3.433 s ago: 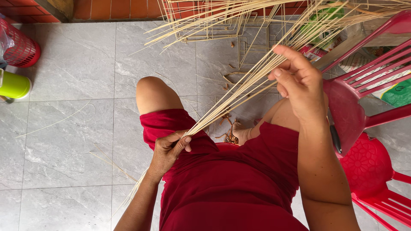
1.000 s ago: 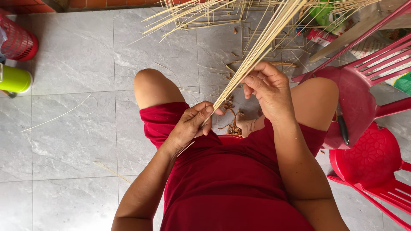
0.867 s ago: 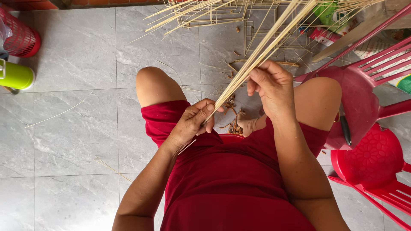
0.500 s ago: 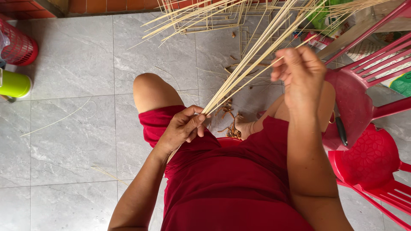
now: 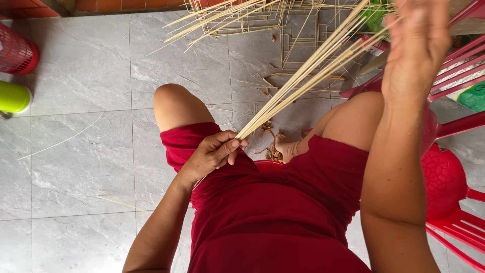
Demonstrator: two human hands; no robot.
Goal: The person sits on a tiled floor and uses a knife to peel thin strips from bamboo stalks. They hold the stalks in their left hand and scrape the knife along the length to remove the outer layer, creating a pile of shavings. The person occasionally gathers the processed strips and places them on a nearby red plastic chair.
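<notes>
The lower ends of a bundle of thin bamboo strips (image 5: pixel 303 76) are pinched in the left hand (image 5: pixel 209 156) over the left thigh. The bundle runs up and rightward to the right hand (image 5: pixel 417 45), raised among the strips; its grip cannot be told. Step judged: strips being sorted. A steady left pinch is called for next. Finished lattice frames (image 5: pixel 252 17) lie on the tiled floor (image 5: pixel 76 151).

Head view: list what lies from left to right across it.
Lime-green cylindrical container → left hand pinching the pale thin stick bundle → right hand raised → red plastic chair.
</notes>
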